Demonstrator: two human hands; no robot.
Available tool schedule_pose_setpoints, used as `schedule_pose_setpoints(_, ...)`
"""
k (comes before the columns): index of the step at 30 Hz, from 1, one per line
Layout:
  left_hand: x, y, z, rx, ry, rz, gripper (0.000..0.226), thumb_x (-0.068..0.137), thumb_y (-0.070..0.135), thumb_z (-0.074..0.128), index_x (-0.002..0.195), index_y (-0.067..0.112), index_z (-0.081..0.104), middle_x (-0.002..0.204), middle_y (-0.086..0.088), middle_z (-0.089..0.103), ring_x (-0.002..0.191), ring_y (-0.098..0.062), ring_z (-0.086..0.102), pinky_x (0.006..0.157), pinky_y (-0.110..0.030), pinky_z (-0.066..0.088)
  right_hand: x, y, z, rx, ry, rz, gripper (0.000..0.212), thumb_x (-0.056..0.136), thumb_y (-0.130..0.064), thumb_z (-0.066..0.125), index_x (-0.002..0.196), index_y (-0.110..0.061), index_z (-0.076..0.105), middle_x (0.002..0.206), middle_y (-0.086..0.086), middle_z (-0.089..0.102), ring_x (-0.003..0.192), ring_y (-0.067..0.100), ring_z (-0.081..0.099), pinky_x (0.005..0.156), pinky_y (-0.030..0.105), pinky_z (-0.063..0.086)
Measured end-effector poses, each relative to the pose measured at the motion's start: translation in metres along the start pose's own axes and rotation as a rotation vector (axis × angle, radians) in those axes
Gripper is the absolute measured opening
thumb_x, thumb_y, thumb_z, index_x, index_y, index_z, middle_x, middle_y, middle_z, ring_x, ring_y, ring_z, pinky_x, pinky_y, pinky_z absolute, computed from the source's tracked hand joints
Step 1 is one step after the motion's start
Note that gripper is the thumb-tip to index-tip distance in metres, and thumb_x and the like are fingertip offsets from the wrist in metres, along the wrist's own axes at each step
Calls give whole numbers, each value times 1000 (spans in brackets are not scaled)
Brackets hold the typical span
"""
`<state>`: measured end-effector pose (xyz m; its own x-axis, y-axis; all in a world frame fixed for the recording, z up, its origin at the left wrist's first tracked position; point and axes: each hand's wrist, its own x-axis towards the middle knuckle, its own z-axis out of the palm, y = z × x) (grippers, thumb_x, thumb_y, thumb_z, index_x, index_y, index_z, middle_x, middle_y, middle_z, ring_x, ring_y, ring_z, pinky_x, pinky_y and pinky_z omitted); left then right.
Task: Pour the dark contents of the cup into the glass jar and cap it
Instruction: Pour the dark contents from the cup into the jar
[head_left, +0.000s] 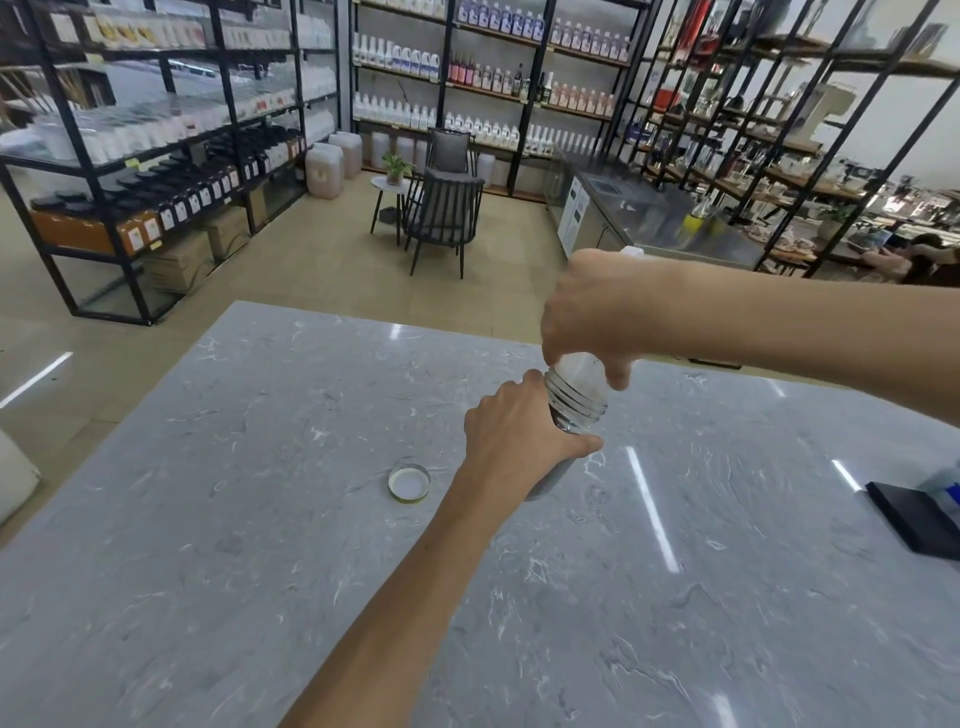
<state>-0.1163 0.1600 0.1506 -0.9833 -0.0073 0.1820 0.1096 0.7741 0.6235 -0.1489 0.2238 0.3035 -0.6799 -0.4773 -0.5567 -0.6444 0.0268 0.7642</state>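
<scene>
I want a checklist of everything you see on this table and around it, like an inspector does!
Surface: grey marbled table, glossy, with light streaks reflected in it.
Job's things: glass jar held tilted, threaded neck bare; clear cup upended at its mouth; lid lying inside-up on the table, apart from the jar.
Clutter: black flat object at the right edge, something clear with blue on it.
Grippers: left hand wrapped around the jar; right hand gripping the cup from above.
Cables: nothing seen.
Surroundings: shelves of bottles, two dark chairs, a small round side table with a plant.
</scene>
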Motion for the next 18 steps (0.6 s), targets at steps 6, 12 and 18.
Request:
schedule_pose_setpoints(6, 3, -2, 2, -91, -61, -36, 73, 66, 73, 76, 116, 24, 57, 109, 2, 70, 102, -25, 65, 76, -37, 46, 10, -1, 4, -72, 37, 2, 55, 73, -53, 79, 120, -31, 60, 78, -9, 52, 78, 20, 50, 65, 30, 36)
schedule_pose_setpoints(12, 9, -9, -6, -144, -113, -52, 71, 62, 78, 76, 110, 28, 60, 106, 6, 71, 95, -21, 66, 74, -36, 49, 7, 6, 6, -72, 70, -21, 69, 74, -55, 79, 132, -32, 50, 113, -7, 66, 85, 20, 52, 68, 31, 38)
schedule_pose_setpoints(18, 9, -11, -7, -163, -91, -61, 70, 63, 77, 76, 112, 30, 60, 107, 7, 71, 95, -20, 65, 72, -35, 48, 8, 7, 3, -78, 103, 24, 70, 75, -56, 77, 135, -33, 50, 110, -7, 66, 80, 19, 46, 65, 31, 35)
